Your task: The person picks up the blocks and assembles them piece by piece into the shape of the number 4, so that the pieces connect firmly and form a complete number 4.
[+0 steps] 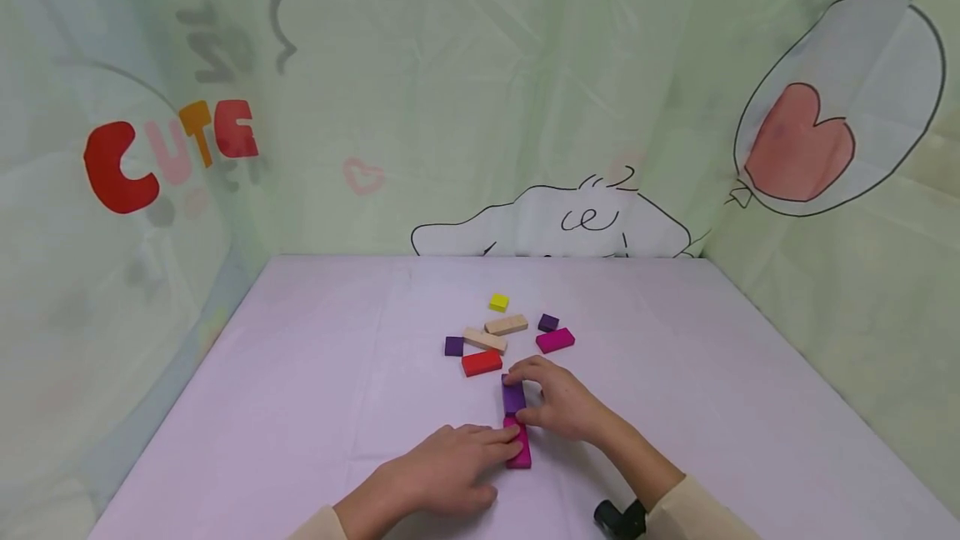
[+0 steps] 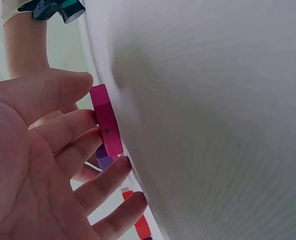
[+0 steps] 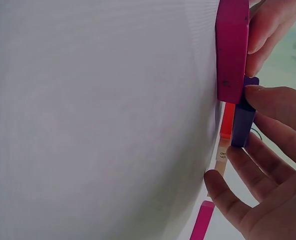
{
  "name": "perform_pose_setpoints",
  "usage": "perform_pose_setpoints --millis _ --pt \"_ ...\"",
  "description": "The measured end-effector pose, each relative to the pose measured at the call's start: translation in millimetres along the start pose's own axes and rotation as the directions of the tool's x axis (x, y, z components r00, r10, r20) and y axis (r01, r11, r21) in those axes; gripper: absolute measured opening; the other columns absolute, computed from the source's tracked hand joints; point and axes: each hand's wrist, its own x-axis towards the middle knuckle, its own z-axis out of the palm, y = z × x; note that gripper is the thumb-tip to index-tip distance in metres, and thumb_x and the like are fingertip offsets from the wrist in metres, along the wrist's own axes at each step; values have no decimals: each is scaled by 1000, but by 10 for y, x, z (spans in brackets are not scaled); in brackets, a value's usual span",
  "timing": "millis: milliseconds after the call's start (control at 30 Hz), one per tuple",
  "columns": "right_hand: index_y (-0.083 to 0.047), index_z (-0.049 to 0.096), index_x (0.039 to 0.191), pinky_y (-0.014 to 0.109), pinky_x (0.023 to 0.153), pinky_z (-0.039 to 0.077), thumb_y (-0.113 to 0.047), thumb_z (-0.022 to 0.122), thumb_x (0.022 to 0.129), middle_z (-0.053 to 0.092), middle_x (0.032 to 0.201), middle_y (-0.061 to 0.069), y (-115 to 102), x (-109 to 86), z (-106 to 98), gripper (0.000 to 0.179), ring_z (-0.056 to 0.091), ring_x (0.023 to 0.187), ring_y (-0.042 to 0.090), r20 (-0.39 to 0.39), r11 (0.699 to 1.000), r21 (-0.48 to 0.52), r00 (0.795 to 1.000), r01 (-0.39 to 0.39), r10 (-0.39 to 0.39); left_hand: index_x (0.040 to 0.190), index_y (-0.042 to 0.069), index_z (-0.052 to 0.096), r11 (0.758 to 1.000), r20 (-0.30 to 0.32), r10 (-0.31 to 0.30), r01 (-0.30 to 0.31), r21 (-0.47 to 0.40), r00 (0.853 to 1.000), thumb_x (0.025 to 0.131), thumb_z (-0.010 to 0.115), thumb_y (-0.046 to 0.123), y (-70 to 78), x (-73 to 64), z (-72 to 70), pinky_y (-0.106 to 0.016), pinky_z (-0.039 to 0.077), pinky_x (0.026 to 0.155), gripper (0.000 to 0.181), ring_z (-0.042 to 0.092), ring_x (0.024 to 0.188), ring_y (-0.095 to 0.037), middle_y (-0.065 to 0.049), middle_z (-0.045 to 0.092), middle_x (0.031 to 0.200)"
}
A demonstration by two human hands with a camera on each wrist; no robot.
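While your right hand (image 1: 562, 402) pinches the purple block (image 1: 513, 397), your left hand (image 1: 450, 465), fingers straight, steadies the magenta block (image 1: 519, 447). Uneven pressure could skew the row.

Soft even light on my head view, faint shadows under the hands, no glare on the tablecloth (image 1: 315, 373), backdrop bowing at the edges, my wrist views washed out, near fingers blurred.

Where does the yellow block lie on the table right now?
In the head view, the yellow block lies farthest from the person, at the far end of the loose cluster, just beyond the tan block and left of a small purple block.
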Motion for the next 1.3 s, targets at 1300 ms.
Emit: perform_pose_setpoints --millis 1300 --pt "-14 69 136 59 110 46 -17 71 97 54 153 15 60 -32 -60 40 46 146 41 165 1000 28 986 9 -14 153 28 52 1000 17 -16 17 -16 1000 95 65 29 7 -16 -16 -44 49 107 60 46 146 -15 13 44 161"
